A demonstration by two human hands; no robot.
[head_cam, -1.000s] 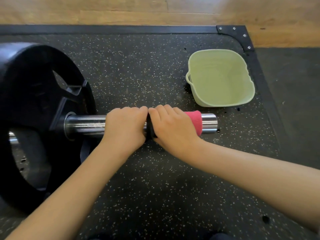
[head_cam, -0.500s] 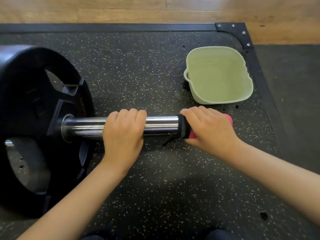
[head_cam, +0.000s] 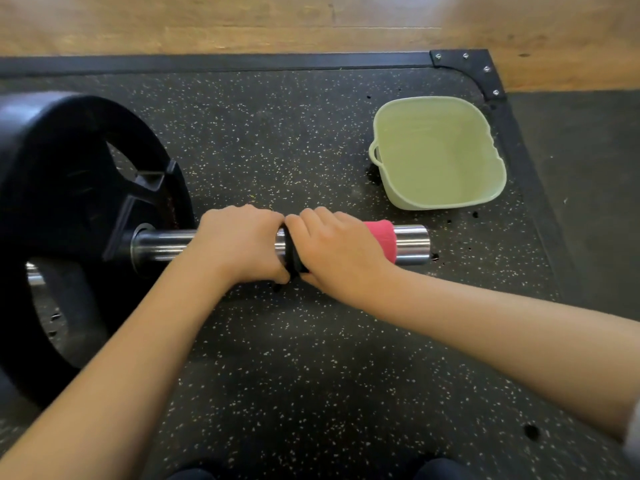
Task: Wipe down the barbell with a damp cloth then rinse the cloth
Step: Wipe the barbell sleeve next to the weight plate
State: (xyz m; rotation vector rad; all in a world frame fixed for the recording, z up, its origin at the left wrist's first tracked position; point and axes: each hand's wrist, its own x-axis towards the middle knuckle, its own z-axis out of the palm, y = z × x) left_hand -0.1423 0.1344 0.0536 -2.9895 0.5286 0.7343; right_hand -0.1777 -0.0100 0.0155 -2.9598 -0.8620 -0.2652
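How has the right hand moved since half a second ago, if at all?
Yes: the right hand, with the cloth, slid along the barbell toward the weight plate.

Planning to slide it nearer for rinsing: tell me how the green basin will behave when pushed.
The green basin looks like thin plastic, so probably light and slightly flexible. Its wide, low shape should resist tipping. Dark spots on the rubber mat beside it hint at water that might slosh.

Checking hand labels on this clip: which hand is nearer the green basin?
Right. The right hand grips the pink cloth on the barbell sleeve, toward the green basin; the left hand grips the sleeve beside it, nearer the weight plate.
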